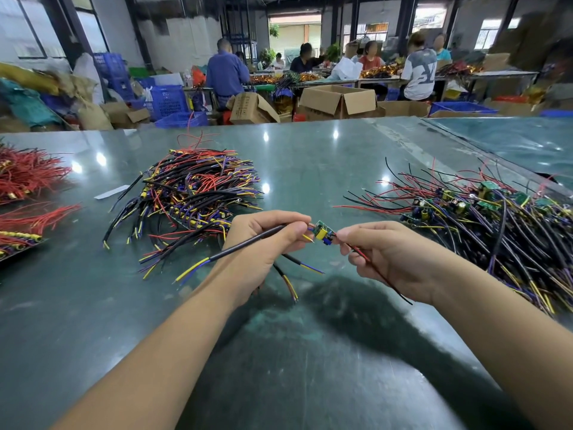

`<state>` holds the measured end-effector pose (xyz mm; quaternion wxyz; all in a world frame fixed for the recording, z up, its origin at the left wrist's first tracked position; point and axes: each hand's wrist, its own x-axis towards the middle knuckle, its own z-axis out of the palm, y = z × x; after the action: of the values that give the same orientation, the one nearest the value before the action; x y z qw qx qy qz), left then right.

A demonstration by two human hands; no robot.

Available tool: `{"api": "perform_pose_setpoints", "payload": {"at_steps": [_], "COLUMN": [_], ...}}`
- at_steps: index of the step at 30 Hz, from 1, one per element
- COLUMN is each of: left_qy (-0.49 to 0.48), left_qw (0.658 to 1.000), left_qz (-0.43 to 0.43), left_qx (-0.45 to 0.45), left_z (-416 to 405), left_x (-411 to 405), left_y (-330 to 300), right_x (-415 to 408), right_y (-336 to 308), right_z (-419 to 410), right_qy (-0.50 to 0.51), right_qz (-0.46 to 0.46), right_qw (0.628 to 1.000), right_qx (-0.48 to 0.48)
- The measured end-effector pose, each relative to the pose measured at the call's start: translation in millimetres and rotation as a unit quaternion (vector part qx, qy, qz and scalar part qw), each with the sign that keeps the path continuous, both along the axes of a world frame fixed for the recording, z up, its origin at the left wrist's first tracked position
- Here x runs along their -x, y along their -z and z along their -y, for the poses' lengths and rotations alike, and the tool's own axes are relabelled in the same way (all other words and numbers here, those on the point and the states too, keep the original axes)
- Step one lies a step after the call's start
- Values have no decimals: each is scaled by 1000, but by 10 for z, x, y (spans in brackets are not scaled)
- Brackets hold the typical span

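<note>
Fingers [280,218] of left hand [263,243]: curled, thumb and forefinger pinching a black sheathed cable [245,247] just left of the small circuit board [322,232]; further cables [288,274] gripped lower in that palm, hanging toward the near side with yellow and blue cores bared.

Fingers [359,229] of right hand [384,256]: curled likewise, pinching the red and black leads [376,270] right at the board's right end, with the leads trailing down and to the right across the palm.

Small circuit board: green, carrying a yellow part and a blue one, held in the air between the two hands, just beside both sets of fingertips, above the near middle of the glossy green table [310,352].

Black sheathed cable: slanting down to the left from the board, ending in split yellow and blue cores.

Left and far of the hands: a heap of wired boards [198,187] in black, red, yellow and blue strands, resting on the table just beyond the left hand.

Right: a second heap [496,221], with green boards showing along its far edge.

Far left: bundles of red wire [28,175]; just right of these, a white strip [111,192] lying flat.

Beyond the table's far edge: open cardboard boxes [339,100], blue crates [169,100] and workers [228,72] at long benches.
</note>
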<state>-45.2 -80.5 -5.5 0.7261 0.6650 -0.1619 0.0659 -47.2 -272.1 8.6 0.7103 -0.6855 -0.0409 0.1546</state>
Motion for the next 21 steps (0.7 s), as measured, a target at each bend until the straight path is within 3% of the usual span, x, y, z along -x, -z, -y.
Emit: {"api": "perform_pose_setpoints", "payload": {"at_steps": [7,10,16,18,21], "left_qy": [18,10,22,12,-8], "left_qw": [1000,1000,998,999,999], "left_qz": [-7,-16,-59,-51,-20], "left_qx": [-12,-2,15,-2,-47], "left_z": [-2,7,111,107,79], "left_x": [8,11,40,29,20], "left_y": [3,8,76,91,91], "right_x": [33,35,-47,-37,8], "right_y": [-1,-8,64,95,88], "right_z": [10,29,72,24,7], "right_qy": [-30,-38,60,64,47], "right_qz": [7,88,223,223,151], "right_qw": [999,991,928,929,967], "right_qx": [-15,92,293,287,199]}}
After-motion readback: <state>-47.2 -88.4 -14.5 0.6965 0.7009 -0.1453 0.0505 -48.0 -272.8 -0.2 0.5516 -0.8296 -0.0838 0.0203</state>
